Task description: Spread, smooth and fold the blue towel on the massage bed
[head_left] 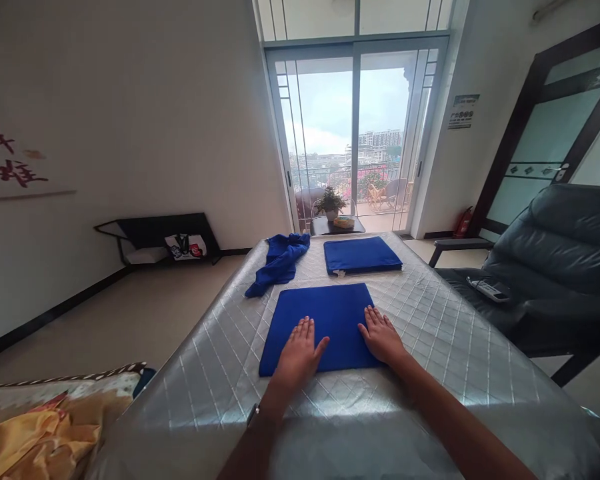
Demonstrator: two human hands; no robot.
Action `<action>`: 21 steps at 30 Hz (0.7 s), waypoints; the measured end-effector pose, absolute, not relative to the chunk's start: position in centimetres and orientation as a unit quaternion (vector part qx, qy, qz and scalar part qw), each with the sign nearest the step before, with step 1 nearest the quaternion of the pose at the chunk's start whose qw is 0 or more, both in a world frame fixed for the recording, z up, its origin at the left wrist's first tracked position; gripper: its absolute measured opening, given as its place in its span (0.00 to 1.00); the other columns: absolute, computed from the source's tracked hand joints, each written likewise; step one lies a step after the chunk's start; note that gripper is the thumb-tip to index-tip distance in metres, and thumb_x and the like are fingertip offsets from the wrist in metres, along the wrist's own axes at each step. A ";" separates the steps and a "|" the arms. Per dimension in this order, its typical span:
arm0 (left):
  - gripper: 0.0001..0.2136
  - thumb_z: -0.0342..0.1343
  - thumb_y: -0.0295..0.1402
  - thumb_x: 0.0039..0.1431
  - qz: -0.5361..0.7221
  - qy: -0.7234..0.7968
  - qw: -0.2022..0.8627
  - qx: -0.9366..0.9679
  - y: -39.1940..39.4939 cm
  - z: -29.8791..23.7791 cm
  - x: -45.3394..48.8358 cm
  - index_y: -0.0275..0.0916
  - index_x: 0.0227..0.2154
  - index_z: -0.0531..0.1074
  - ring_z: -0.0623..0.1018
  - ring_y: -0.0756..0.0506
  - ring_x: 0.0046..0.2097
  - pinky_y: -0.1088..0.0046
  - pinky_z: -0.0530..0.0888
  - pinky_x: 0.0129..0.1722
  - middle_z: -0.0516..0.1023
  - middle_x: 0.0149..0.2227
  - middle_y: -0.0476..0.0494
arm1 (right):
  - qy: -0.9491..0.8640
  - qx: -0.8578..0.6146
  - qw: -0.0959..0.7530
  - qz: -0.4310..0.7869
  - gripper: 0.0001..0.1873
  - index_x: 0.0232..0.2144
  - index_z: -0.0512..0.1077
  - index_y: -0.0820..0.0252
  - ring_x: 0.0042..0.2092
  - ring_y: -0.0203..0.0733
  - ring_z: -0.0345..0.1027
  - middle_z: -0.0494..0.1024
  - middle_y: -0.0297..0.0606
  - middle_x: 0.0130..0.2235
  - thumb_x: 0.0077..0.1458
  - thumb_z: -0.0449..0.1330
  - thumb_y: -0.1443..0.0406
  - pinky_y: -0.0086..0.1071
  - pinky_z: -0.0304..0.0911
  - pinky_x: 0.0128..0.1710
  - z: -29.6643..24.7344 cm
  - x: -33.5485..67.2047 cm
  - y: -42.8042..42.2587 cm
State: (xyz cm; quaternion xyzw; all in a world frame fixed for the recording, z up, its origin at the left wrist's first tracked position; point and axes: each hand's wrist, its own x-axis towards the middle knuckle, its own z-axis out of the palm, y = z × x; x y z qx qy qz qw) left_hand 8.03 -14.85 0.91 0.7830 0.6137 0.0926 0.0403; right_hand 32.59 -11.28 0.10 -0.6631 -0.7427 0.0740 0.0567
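A flat, folded blue cloth (330, 300) lies squared up on a silvery quilted cover (220, 360). My left hand (300, 350) rests on its near left part, fingers stretched out and pointing away from me. On the right edge of the same cloth lies my right hand (381, 333), palm down with its fingers straight. Neither hand holds anything. Farther back sits a thicker folded blue stack (363, 253) with a small white tag at its front left corner. A crumpled blue cloth (283, 260) lies left of that stack.
A black reclining chair (555, 267) with a pale remote-like device (489, 289) stands at the right. Yellow fabric (40, 433) lies at the lower left. Beyond the cover's far edge, a small table (325, 227) bears a potted plant (331, 202) before glass sliding doors.
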 end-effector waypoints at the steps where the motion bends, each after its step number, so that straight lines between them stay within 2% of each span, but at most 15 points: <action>1: 0.40 0.26 0.56 0.69 0.088 0.583 0.053 0.806 -14.3 1.4 10.2 0.26 0.68 0.53 0.52 0.38 0.72 0.56 0.55 0.69 0.51 0.71 0.29 | -0.742 -0.664 0.057 0.071 0.37 0.71 0.45 0.71 0.73 0.45 0.33 0.43 0.45 0.73 0.69 0.35 0.53 0.43 0.32 0.70 0.1 32.6 -11.3; 6: 0.36 0.24 0.51 0.71 0.111 0.474 0.069 0.871 -11.5 1.6 18.7 0.28 0.68 0.54 0.52 0.40 0.72 0.59 0.53 0.70 0.53 0.71 0.32 | -0.756 -0.651 0.044 0.053 0.34 0.71 0.47 0.69 0.73 0.45 0.33 0.43 0.44 0.73 0.68 0.37 0.59 0.42 0.34 0.70 0.1 32.9 -11.6; 10: 0.36 0.25 0.51 0.71 0.122 0.498 0.064 0.856 -10.1 0.1 19.5 0.28 0.70 0.50 0.50 0.40 0.72 0.59 0.52 0.70 0.52 0.71 0.33 | -0.753 -0.653 0.050 0.055 0.34 0.71 0.46 0.70 0.73 0.45 0.34 0.43 0.43 0.73 0.68 0.37 0.59 0.42 0.36 0.70 0.0 32.9 -11.6; 17: 0.39 0.23 0.54 0.69 0.080 0.589 0.033 0.804 -9.7 -0.9 11.4 0.29 0.70 0.50 0.50 0.39 0.72 0.56 0.51 0.70 0.50 0.72 0.33 | -0.740 -0.665 0.050 0.082 0.36 0.71 0.44 0.70 0.73 0.43 0.32 0.41 0.41 0.73 0.69 0.35 0.54 0.43 0.33 0.70 0.6 32.6 -11.5; 21: 0.40 0.24 0.55 0.69 0.045 0.655 0.007 0.754 -9.9 -1.0 4.4 0.25 0.69 0.50 0.50 0.38 0.72 0.57 0.51 0.70 0.49 0.71 0.31 | -0.740 -0.666 0.044 0.086 0.36 0.71 0.43 0.70 0.73 0.43 0.32 0.41 0.41 0.73 0.69 0.35 0.55 0.42 0.32 0.70 0.9 32.5 -11.6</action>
